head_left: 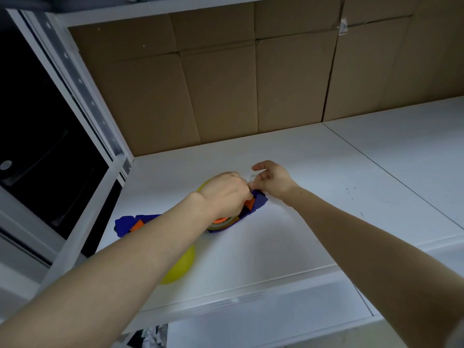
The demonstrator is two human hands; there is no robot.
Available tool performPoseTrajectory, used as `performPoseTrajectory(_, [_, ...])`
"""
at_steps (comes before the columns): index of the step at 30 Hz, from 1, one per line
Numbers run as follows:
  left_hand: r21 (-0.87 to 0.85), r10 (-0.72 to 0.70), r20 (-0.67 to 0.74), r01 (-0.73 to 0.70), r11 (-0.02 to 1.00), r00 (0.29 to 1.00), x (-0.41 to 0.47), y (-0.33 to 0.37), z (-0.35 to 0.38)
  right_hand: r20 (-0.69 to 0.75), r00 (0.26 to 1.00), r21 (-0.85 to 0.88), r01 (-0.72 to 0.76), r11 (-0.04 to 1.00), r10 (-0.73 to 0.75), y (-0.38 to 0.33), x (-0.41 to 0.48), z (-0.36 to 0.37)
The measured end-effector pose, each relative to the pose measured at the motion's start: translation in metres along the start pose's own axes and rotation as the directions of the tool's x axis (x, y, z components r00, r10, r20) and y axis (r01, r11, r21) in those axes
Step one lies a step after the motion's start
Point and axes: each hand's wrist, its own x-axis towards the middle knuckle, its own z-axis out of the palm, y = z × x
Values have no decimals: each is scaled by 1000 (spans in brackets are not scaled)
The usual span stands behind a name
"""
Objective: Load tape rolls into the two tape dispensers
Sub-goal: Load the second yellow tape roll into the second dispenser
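Observation:
A blue tape dispenser (256, 202) with orange parts lies on the white shelf (288, 237), with a clear tape roll (223, 223) sitting in it. My left hand (226, 194) presses down on this dispenser and covers most of it. My right hand (272, 179) is at the dispenser's far end, thumb and forefinger pinched together, seemingly on the thin tape end; the other fingers are spread. A second blue dispenser (130, 223) with an orange piece lies to the left, partly under my left forearm.
A yellow round object (182, 266) lies near the shelf's front edge, and another yellow one (204, 185) peeks out behind my left hand. Cardboard sheets (226, 84) line the back. A white metal upright (82, 96) stands on the left.

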Motion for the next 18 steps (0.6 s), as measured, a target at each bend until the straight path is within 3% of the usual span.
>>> performPoseTrajectory(13, [-23,-161,145,166,986,976,5,13,-15,3,1000,-83,19,996,-19,-7,4,4])
performPoseTrajectory(18, [-62,-123,135,133,989,983,7,7,-8,4,1000,-70,-7,998,7,-6,6,3])
